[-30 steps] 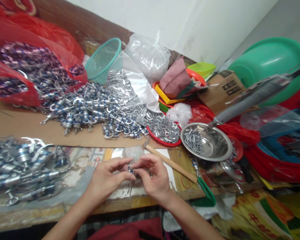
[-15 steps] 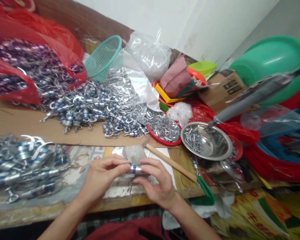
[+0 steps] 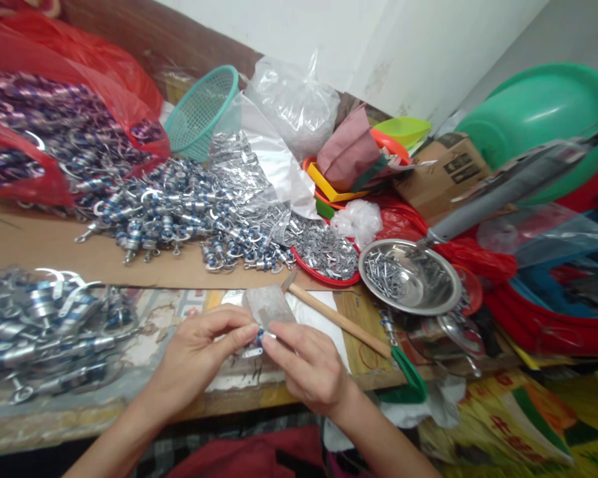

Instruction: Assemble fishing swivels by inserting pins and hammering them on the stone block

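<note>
Pinched between both hands is a small silver metal fitting with a blue band [image 3: 260, 336], mostly covered by my fingers. My left hand [image 3: 194, 355] closes thumb and forefinger on its left end. From the other side, my right hand [image 3: 311, 365] has its fingers closed over the right end. Just beyond the fingertips sits a grey metal block [image 3: 269, 303]. A hammer with a wooden handle [image 3: 343, 321] lies to the right of the block, its head partly hidden behind it. Similar silver-and-blue fittings [image 3: 44, 332] are heaped left of my left hand.
A larger heap of fittings [image 3: 164, 212] spreads on cardboard behind, beside a red bag [image 3: 54, 182]. A red tray of small metal pieces [image 3: 326, 252] and a steel bowl with pins [image 3: 446, 289] stand at right. A grey tool [image 3: 503, 189] slants over the bowl.
My right hand has shifted left along the fitting, and its fingers have closed over the end that showed before. My left hand keeps its pinch.
</note>
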The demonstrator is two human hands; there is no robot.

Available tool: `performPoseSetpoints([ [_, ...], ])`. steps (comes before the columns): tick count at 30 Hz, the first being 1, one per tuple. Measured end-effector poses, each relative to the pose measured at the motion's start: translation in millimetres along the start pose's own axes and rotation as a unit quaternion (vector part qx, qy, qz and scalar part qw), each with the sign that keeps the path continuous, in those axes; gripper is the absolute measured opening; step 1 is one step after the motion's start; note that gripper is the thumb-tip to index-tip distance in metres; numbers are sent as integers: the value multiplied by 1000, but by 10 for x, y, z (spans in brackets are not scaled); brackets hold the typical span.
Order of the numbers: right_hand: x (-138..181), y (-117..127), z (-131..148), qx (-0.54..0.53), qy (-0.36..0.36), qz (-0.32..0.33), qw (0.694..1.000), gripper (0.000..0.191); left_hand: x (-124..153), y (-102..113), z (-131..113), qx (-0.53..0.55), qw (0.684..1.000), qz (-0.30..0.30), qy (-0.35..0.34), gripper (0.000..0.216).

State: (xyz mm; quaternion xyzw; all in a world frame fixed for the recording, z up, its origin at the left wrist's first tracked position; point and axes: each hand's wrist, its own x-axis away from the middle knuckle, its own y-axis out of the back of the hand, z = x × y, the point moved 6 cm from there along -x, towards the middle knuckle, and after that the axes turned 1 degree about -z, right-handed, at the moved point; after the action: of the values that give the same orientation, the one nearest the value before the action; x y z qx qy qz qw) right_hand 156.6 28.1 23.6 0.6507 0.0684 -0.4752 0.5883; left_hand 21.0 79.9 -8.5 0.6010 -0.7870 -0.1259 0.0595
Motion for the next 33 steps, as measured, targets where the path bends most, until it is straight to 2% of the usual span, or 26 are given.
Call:
performPoseSetpoints([
  [4,-27,-24,43,-7,-17,15,1000,26,-1,-13,28,16,1000,9,25,14],
  [9,-10,-89,7,-63,-103,29,992,31,20,-10,142,53,995,-1,83,16],
  [13,36,-144,-11,-105,-145,23,984,36,56,3,221,67,992,-16,106,17],
  [16,57,-180,-43,-121,-181,27,976,33,76,7,257,72,990,-21,116,18],
  [19,61,-180,-62,-129,-209,15,969,28,107,-32,289,124,983,-9,135,16],
  [23,73,-186,16,-63,-202,9,977,28,142,-82,321,206,968,-4,145,56],
  [26,166,-235,48,63,-240,-2,969,33,140,-58,355,227,963,-17,147,60],
  [28,282,-305,2,101,-301,-7,948,52,128,-46,367,238,959,-9,153,61],
  [30,391,-408,-72,80,-342,1,936,63,110,-56,350,243,957,14,158,62],
  [33,481,-503,-189,21,-346,9,938,55,72,-116,296,250,952,50,168,61],
])
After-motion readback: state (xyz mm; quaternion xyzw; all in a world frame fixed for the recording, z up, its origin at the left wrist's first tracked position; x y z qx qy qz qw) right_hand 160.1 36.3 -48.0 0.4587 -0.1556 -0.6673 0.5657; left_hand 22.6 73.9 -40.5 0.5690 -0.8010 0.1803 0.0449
